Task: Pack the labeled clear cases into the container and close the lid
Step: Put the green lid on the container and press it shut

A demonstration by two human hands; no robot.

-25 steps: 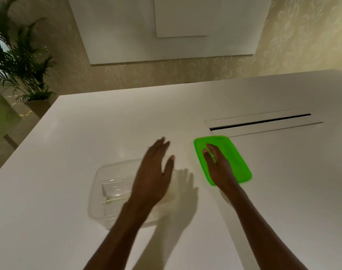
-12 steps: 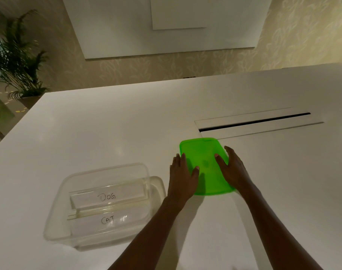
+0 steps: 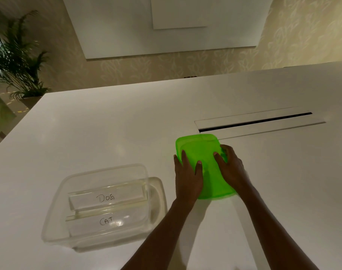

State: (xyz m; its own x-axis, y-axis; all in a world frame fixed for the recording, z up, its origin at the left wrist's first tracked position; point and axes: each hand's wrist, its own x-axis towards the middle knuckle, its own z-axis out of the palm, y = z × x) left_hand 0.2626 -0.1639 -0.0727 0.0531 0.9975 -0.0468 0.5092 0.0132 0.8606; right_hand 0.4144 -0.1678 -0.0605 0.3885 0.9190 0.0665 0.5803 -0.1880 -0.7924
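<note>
A clear plastic container [image 3: 53,209] stands open on the white table, at the lower left. Inside it lie two clear cases side by side, one labeled DOG [image 3: 115,199] and one labeled CAT [image 3: 92,224]. To its right is the green lid [image 3: 202,148], its near edge slightly off the table. My left hand [image 3: 187,176] holds the lid's left edge, thumb on top. My right hand [image 3: 231,167] grips the right edge, its fingers curled over the rim.
A long cable slot [image 3: 254,123] with a flap is set into the table just behind the lid. A potted palm [image 3: 14,61] stands on the floor beyond the table's far left corner. A white wall panel [image 3: 166,26] hangs behind the table.
My left hand left the container and came right onto the lid's left edge. My right hand shifted from the lid's top to its right edge. The lid has turned and moved left.
</note>
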